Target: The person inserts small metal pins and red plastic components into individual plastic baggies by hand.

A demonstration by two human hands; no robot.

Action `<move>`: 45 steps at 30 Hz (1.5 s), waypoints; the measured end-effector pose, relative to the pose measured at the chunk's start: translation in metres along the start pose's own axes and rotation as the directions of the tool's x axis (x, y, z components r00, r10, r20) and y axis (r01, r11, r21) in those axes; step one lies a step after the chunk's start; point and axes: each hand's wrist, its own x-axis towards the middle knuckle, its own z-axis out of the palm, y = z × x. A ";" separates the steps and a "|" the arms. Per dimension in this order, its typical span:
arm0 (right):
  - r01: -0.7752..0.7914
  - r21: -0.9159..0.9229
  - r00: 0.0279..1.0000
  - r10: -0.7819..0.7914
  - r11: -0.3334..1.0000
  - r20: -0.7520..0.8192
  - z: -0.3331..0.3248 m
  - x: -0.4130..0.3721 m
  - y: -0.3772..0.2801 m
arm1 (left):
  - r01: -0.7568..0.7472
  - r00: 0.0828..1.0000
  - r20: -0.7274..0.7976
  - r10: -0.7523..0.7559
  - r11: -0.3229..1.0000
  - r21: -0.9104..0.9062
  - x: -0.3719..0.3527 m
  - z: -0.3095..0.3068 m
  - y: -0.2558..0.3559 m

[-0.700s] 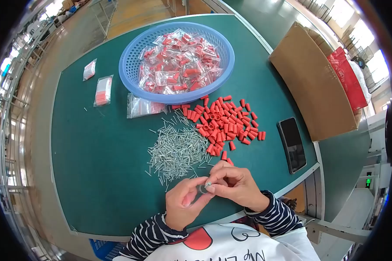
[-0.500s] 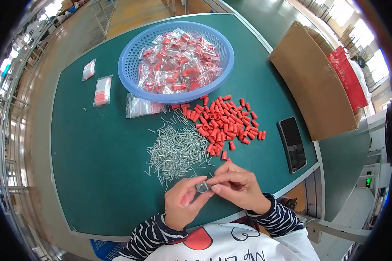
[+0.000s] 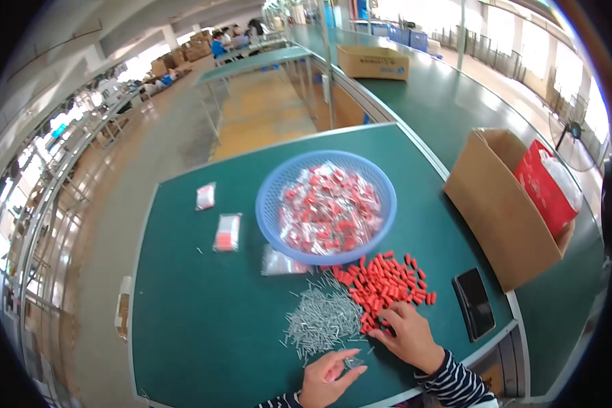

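Note:
My left hand (image 3: 328, 381) is low at the front of the table, thumb and forefinger curved around a small clear plastic bag (image 3: 351, 363); blur hides its edges. My right hand (image 3: 409, 338) reaches to the near edge of a pile of red plastic caps (image 3: 387, 280), thumb and fingers apart beside the nearest ones. Left of the caps lies a heap of silver screws (image 3: 321, 318), just beyond my left hand. Behind both heaps stands a blue plastic basket (image 3: 268, 234) full of clear bags with red caps inside.
Flat plastic bags (image 3: 279, 263) lie against the basket's near side. Farther left are a stack of bags (image 3: 227, 232) and a smaller packet (image 3: 205, 196). A black phone (image 3: 474, 304) lies at the right edge, near a cardboard box (image 3: 496, 211) holding a red bag (image 3: 544, 187).
My hands have parted: the right moved from the clear bag to the red caps, while the left stayed low with the bag. The view has tilted up, showing more of the room.

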 end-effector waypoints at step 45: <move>0.356 -0.096 0.928 -0.339 0.930 0.157 0.041 -0.011 -0.036 | -0.007 0.988 -0.154 0.009 1.000 0.017 0.011 -0.017 0.016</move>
